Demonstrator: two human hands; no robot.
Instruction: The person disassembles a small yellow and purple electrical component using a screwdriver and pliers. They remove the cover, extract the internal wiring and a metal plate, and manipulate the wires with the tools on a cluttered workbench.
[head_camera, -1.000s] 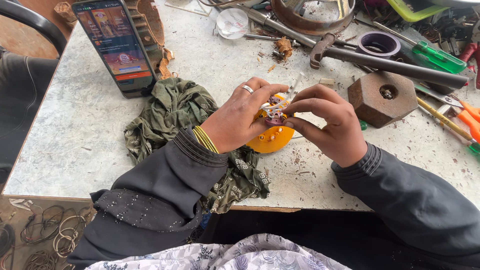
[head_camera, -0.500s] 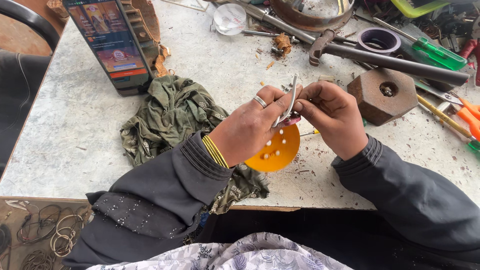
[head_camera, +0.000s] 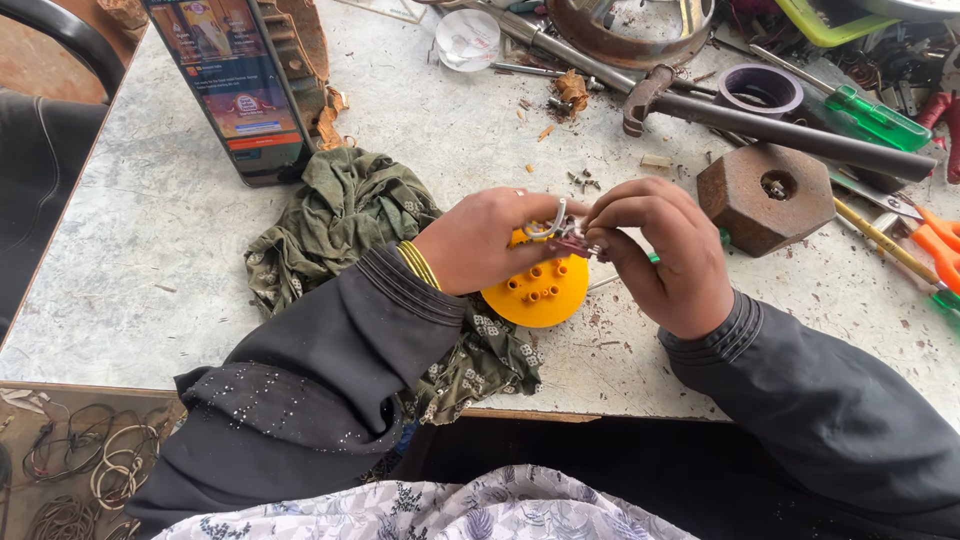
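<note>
— What are the hands doing at the centre of the frame?

— The left hand (head_camera: 490, 240) and the right hand (head_camera: 660, 250) meet fingertip to fingertip over a yellow disc (head_camera: 538, 290) with raised pegs. The left hand is clenched around the disc's upper edge and also pinches a small bent metal piece (head_camera: 555, 228). The right hand's fingers are curled tight on the same little cluster of metal and dark red bits; exactly what it grips is too small to tell.

— Where does the disc sit?

— Just below the centre, held just over the grey table (head_camera: 150, 270), its lower half showing beneath the left hand. An olive-green cloth (head_camera: 345, 215) lies bunched to its left, running under the left sleeve.

— And around them?

— A phone (head_camera: 235, 85) stands propped at the upper left. To the right of the hands rests a rusty hexagonal block (head_camera: 765, 195), and above it a long hammer (head_camera: 760, 125) lies slantwise. A green-handled screwdriver (head_camera: 875, 118) is in the upper right, orange-handled pliers (head_camera: 935, 245) at the right edge, and a small clear round lid (head_camera: 467, 38) at the top.
</note>
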